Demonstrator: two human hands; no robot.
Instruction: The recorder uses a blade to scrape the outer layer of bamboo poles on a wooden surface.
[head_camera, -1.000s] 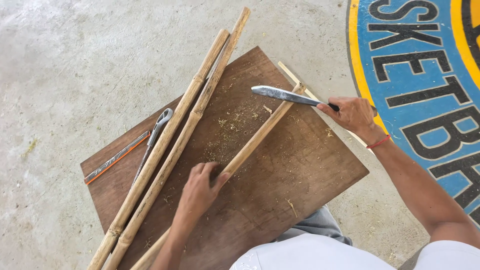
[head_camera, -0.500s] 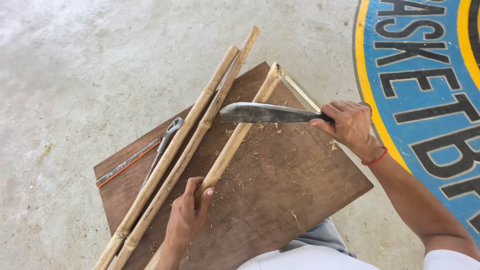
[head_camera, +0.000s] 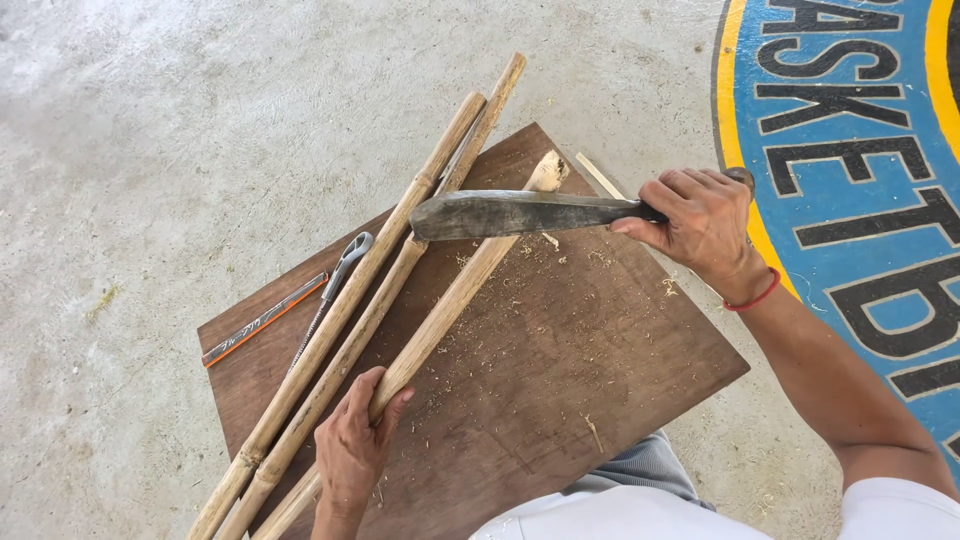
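Lowered across the bamboo stick (head_camera: 440, 315), our knife (head_camera: 520, 213) sits clenched in our right hand (head_camera: 700, 225); left hand (head_camera: 352, 450) fingers wrap the stick.

The scene is lit evenly by soft, bright daylight, and no hard shadows are cast. Only a faint shadow is seen under the knife blade (head_camera: 520, 213), on the wooden board (head_camera: 600, 380). A dull sheen is shown along the blade. Left of the board, the concrete floor (head_camera: 150, 150) is rendered pale, nearly washed out. Focus is kept sharp throughout; slight stretching is noticed toward the corners.
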